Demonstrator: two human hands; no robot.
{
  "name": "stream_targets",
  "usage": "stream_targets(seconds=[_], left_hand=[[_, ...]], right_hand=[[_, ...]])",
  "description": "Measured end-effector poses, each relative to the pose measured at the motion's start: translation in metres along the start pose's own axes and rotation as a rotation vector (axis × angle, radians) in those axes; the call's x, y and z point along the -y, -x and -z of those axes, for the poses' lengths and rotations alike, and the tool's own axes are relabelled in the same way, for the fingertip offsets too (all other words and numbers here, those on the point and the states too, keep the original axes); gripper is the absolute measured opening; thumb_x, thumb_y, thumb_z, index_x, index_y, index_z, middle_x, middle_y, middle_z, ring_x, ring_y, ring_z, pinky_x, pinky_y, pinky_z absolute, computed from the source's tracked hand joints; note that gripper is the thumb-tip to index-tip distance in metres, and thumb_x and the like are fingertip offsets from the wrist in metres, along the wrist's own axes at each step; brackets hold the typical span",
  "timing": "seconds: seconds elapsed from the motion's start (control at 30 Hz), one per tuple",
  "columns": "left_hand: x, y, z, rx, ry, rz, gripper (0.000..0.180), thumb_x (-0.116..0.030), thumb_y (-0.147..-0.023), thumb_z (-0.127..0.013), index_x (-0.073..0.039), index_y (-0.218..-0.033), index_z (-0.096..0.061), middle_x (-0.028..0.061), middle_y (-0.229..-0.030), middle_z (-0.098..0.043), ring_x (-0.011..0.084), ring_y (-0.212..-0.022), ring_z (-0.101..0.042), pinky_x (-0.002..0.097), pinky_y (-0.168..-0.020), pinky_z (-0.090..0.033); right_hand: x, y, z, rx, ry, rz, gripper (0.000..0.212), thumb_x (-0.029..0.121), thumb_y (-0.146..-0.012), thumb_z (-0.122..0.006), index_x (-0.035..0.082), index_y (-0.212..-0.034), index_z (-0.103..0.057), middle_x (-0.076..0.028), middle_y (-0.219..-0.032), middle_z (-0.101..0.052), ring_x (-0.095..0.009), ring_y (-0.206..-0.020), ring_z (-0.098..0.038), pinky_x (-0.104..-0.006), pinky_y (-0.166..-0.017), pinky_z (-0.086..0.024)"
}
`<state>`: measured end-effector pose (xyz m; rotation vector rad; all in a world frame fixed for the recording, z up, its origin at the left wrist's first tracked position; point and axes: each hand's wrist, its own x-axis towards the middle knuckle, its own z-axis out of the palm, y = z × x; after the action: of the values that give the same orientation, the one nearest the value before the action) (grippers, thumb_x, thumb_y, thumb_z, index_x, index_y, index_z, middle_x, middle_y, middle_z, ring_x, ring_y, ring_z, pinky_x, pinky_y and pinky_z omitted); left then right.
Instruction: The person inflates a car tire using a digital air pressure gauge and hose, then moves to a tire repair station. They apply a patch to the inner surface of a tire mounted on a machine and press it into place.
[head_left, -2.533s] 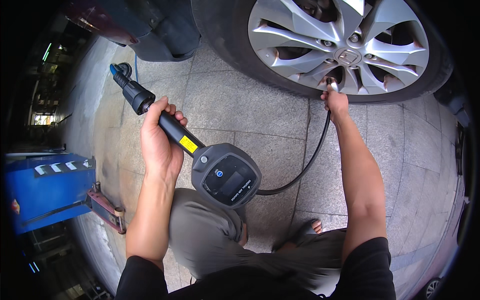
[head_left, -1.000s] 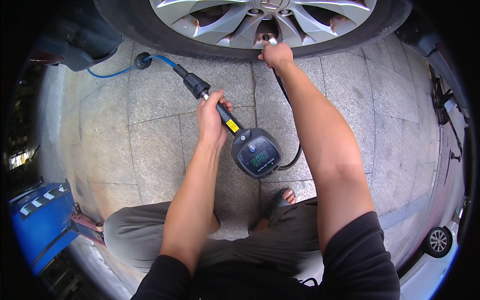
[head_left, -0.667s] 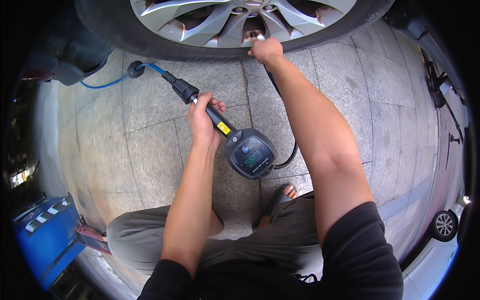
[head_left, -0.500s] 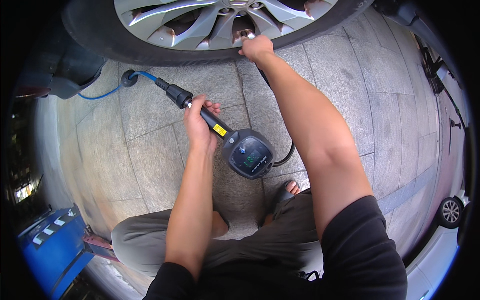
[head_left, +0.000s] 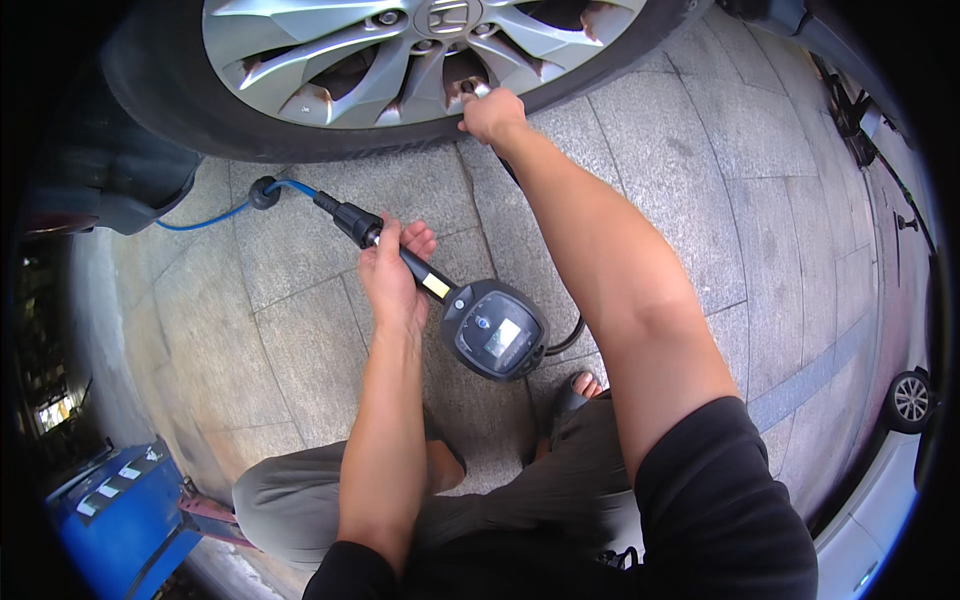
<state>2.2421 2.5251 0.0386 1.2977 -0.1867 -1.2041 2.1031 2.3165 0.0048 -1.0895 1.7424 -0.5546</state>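
Observation:
My left hand [head_left: 393, 282] is closed round the handle of a black digital tire inflator [head_left: 495, 330], its fingertips curling loosely off the far side. The inflator's round gauge head tilts up toward me, with a pale, washed-out screen. A black coupling [head_left: 352, 222] joins the handle's far end to a blue air hose [head_left: 212, 224]. From the gauge head a black hose [head_left: 570, 338] runs under my right forearm. My right hand [head_left: 496, 116] pinches that hose's end against the lower rim of a silver alloy wheel [head_left: 392, 72]; the fingers mostly hide the end and the valve.
The wheel's black tire [head_left: 290, 146] stands on grey stone paving [head_left: 300, 330]. A dark round grommet [head_left: 264, 193] sits on the blue hose. At the lower left is a blue box [head_left: 125, 520]; a pale car [head_left: 880, 500] is at the right edge. My sandaled foot [head_left: 578, 392] is below the gauge.
The view has shifted, so the wheel sits lower and further left. The gauge screen has gone from green digits to a pale glare. Both hands keep their holds.

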Motion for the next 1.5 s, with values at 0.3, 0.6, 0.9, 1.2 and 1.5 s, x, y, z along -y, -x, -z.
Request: stream_targets(seconds=[0.3, 0.6, 0.9, 1.2, 1.5], left_hand=[[0.001, -0.002, 0.002, 0.027, 0.006, 0.028, 0.014, -0.018, -0.101, -0.062, -0.007, -0.11, -0.058, 0.0026, -0.073, -0.057, 0.0137, -0.061, -0.055, 0.0283, -0.056, -0.048], [-0.003, -0.003, 0.006, 0.018, 0.0, 0.05, 0.017, -0.014, -0.098, -0.059, -0.007, -0.112, -0.054, 0.0012, -0.074, -0.054, 0.0126, -0.063, -0.052, 0.0269, -0.057, -0.046], [-0.004, -0.002, 0.005, 0.01, 0.03, 0.044, 0.013, -0.013, -0.098, -0.059, -0.008, -0.109, -0.056, 0.0017, -0.072, -0.054, 0.0136, -0.06, -0.053, 0.0287, -0.054, -0.045], [-0.005, -0.001, 0.005, 0.018, 0.07, 0.069, 0.009, -0.013, -0.099, -0.059, -0.01, -0.106, -0.054, 0.0024, -0.071, -0.055, 0.0147, -0.057, -0.054, 0.0301, -0.05, -0.044], [-0.001, -0.002, 0.007, 0.005, 0.064, 0.079, 0.012, -0.013, -0.097, -0.06, -0.009, -0.107, -0.054, 0.0014, -0.07, -0.052, 0.0138, -0.058, -0.052, 0.0294, -0.052, -0.043]], right_hand=[[0.003, 0.008, 0.003, 0.006, 0.009, -0.003, 0.044, 0.037, -0.098, -0.061, -0.005, -0.096, -0.074, -0.011, -0.082, -0.077, -0.025, -0.093, -0.076, -0.0348, -0.091, -0.055], [-0.002, -0.001, -0.003, -0.009, 0.036, 0.007, 0.048, 0.04, -0.096, -0.062, -0.006, -0.091, -0.074, -0.012, -0.08, -0.077, -0.026, -0.095, -0.075, -0.0352, -0.091, -0.055], [-0.002, 0.0, -0.002, -0.017, 0.032, 0.025, 0.046, 0.039, -0.097, -0.064, -0.004, -0.082, -0.073, -0.009, -0.071, -0.074, -0.021, -0.061, -0.068, -0.0371, -0.061, -0.055], [-0.001, 0.002, -0.001, -0.013, 0.017, 0.026, 0.046, 0.038, -0.097, -0.064, -0.005, -0.085, -0.073, -0.012, -0.072, -0.074, -0.023, -0.071, -0.073, -0.0388, -0.069, -0.055], [-0.014, -0.013, -0.01, -0.056, 0.0, 0.051, 0.046, 0.039, -0.097, -0.064, 0.0, -0.074, -0.071, -0.008, -0.066, -0.07, -0.018, -0.052, -0.062, -0.0355, -0.051, -0.049]])
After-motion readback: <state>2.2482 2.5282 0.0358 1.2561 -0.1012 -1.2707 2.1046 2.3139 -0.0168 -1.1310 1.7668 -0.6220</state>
